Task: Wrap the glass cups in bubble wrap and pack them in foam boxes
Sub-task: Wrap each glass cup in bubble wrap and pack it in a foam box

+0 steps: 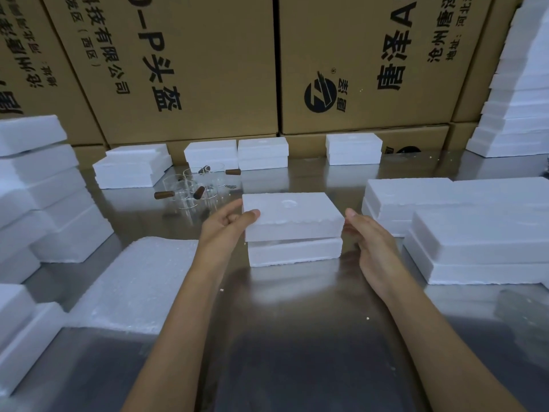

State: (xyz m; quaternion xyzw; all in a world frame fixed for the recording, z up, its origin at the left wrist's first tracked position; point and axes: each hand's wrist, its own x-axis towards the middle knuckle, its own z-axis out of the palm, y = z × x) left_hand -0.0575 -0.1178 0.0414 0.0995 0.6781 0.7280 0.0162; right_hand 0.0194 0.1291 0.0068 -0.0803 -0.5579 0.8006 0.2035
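Both of our bare forearms reach forward over a shiny metal table (297, 337); our left hand (225, 224) grips the left end of a white foam lid (292, 214), thumb on its top near the corner and fingers curled at its side; our right hand (368, 242) sits at the lid's right end with fingers fairly straight, close against the edge, though we cannot tell whether it touches; the two hands are apart, one at each end. The lid hovers slightly tilted just above a matching foam box base (295, 251) that rests on the table between our hands; a thin gap shows between them, and what lies inside the base is hidden from us. Behind and left of the box, several clear glass cups (194, 188) with brown wooden handles stand bunched on the table, unwrapped. A sheet of bubble wrap (136, 281) lies flat to our left; closed foam boxes (263, 153) line the far edge, with more stacked on both sides; large cardboard cartons (190, 63) with printed characters form the wall behind.
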